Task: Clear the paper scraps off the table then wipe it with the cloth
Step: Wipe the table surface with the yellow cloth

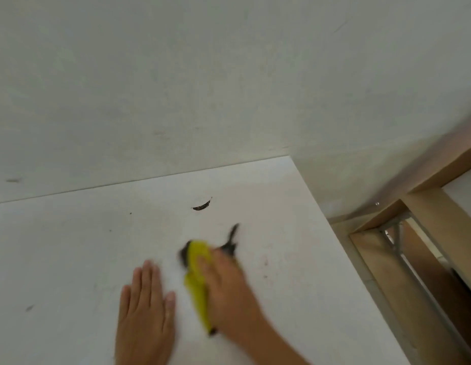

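A yellow cloth [197, 280] with dark edges lies bunched on the white table [71, 246], blurred by motion. My right hand [229, 288] lies on top of the cloth with its fingers pressing it down against the surface. My left hand [146, 312] rests flat on the table just left of the cloth, fingers straight and together. A small dark scrap [202, 206] lies farther back, near the wall. Tiny dark specks dot the table on the left [29, 308].
A pale wall [202, 88] rises directly behind the table. The table's right edge [342, 259] runs diagonally; beyond it stand a wooden frame [426, 206] and metal struts [397, 241] lower down.
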Tool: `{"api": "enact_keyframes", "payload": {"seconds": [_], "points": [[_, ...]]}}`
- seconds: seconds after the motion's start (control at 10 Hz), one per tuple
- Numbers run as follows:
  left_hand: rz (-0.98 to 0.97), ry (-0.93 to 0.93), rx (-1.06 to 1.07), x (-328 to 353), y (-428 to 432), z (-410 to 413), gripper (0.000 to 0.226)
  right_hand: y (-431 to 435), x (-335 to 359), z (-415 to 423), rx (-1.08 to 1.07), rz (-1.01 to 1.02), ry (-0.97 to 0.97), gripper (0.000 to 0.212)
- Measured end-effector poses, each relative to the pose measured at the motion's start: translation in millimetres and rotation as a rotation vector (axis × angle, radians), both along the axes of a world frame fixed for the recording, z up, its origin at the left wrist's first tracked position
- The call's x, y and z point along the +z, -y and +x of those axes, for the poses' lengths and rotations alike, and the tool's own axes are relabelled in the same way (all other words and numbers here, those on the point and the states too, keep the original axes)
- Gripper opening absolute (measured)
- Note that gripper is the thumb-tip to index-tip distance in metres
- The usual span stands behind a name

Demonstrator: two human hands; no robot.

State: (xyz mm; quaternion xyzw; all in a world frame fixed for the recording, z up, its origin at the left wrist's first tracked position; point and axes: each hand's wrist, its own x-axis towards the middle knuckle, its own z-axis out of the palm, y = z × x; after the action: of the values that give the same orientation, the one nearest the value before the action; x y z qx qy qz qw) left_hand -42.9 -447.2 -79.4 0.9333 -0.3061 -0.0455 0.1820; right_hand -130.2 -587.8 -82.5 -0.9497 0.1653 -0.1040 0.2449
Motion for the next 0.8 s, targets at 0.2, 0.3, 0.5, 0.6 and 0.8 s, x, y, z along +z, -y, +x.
{"api": "enact_keyframes", "payload": {"seconds": [0.2, 0.3, 0.5, 0.6, 0.8], "points": [[0.086, 0.064, 0.011, 0.4, 3.4, -2.3, 0.06, 171.9, 22.1, -23.4, -0.754, -0.082, 0.039, 0.04], [0.128, 0.092, 0.014, 1.7, 2.6, -2.3, 0.059, 178.9, 27.8, -25.1, -0.765, -0.12, -0.057, 0.037], [0.164, 0.107, 0.029, 2.3, 1.7, -3.2, 0.06, 4.1, 45.9, -8.0, -0.236, 0.154, 0.16, 0.031], [0.189, 0.099, 0.007, 1.7, -0.2, -2.2, 0.062, -36.5, 30.6, -31.0, 0.171, -0.005, 0.147, 0.049], [0.097, 0.107, 0.026, -0.8, 2.0, -6.5, 0.075, 104.7, 9.1, -48.6, -0.384, -0.057, 0.093, 0.042]]}}
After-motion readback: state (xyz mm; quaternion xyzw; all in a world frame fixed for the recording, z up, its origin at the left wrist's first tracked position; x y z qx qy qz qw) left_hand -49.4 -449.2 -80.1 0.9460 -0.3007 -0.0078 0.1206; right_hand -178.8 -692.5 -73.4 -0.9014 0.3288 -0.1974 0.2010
